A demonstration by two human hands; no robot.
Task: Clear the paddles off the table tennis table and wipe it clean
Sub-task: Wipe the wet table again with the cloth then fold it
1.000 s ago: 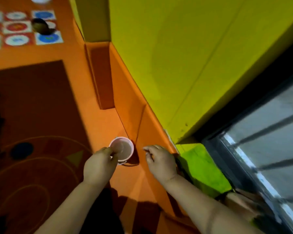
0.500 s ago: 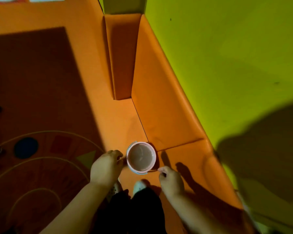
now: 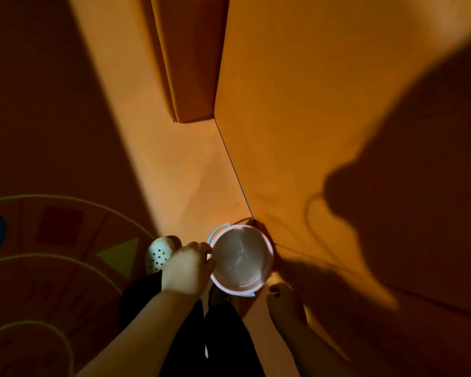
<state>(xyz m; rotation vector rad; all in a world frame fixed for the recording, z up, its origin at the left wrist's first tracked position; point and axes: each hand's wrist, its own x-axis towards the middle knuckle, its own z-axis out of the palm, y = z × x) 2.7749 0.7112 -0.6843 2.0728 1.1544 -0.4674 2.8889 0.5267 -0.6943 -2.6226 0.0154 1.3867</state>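
Bucket [image 3: 256, 280], pink w/ pale-blue handle [image 3: 215, 233] lying down round the rim, stands upright on the orange floor mat [image 3: 180, 172] at the foot of the orange padded wall [image 3: 297, 104], just ahead of the person's feet, w/ a white clog [image 3: 158, 254] to its left. L hand [image 3: 186, 268] has fingers curled onto the bucket's left rim, by the handle. R hand [image 3: 284, 306] is in shadow just beside the lower-right edge, fingers curled; can't tell if it touches or holds anything.
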